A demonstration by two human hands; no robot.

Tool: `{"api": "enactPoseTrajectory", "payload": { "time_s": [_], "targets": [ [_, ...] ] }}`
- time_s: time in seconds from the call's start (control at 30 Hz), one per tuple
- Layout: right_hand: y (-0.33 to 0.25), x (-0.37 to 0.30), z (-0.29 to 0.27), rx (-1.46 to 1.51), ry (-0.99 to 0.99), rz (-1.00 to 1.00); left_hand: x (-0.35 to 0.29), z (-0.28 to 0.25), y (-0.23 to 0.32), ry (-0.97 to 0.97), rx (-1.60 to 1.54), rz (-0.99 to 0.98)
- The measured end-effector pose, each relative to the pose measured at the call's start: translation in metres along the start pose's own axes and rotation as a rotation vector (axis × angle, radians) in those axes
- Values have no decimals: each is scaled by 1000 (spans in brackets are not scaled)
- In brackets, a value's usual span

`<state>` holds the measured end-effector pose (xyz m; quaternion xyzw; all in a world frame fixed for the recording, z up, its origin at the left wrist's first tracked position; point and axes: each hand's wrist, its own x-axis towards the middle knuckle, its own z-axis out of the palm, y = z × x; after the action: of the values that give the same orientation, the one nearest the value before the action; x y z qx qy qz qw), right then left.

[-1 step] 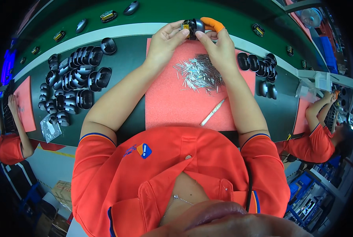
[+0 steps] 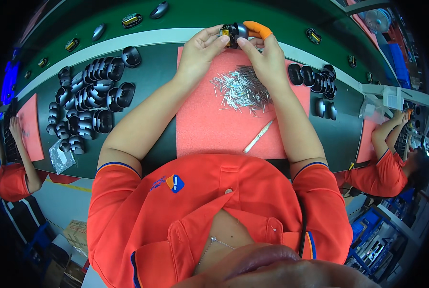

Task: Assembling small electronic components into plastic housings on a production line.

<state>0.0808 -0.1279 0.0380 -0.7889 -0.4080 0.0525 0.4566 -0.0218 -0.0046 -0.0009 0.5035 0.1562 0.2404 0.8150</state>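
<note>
At the far edge of the pink foam mat (image 2: 200, 120) both my hands are raised around one small device. My left hand (image 2: 200, 52) pinches its inner part (image 2: 225, 32), which shows a yellow block and dark pieces. My right hand (image 2: 267, 55), with an orange cover on one finger, grips the rounded dark grey shell (image 2: 241, 30) on the other side. The two parts sit close together; whether they are joined I cannot tell. Under my right wrist lies a pile of thin metal pins (image 2: 243, 89). A pale pen-like tool (image 2: 258, 136) rests nearer on the mat.
Rows of dark curved shells (image 2: 93, 96) stand on the left, and more shells (image 2: 315, 79) on the right. A green conveyor belt (image 2: 190, 17) carries device parts (image 2: 132, 20) beyond a pale rail. A clear plastic bag (image 2: 62, 157) lies front left. Co-workers sit at both sides.
</note>
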Motion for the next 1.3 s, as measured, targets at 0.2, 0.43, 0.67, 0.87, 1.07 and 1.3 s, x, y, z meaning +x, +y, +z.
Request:
{"api": "enactPoseTrajectory", "payload": {
  "time_s": [0.2,0.43,0.67,0.87,1.07,1.3],
  "targets": [
    [1,1,3,152,-30,103,1,0,1,-10,45,-27],
    [7,5,-6,336,-102,242,10,-10,2,-133,89,-143],
    [19,-4,-36,-437,-180,-106,9,-9,13,-63,-267,-164],
    [8,-5,-24,-803,-311,-142,8,-12,13,-73,-273,-205],
    [8,-3,-37,-450,-333,49,7,-10,12,-144,-214,-124],
    [-7,13,-29,374,-152,190,-3,1,11,-222,211,55]
  ]
}}
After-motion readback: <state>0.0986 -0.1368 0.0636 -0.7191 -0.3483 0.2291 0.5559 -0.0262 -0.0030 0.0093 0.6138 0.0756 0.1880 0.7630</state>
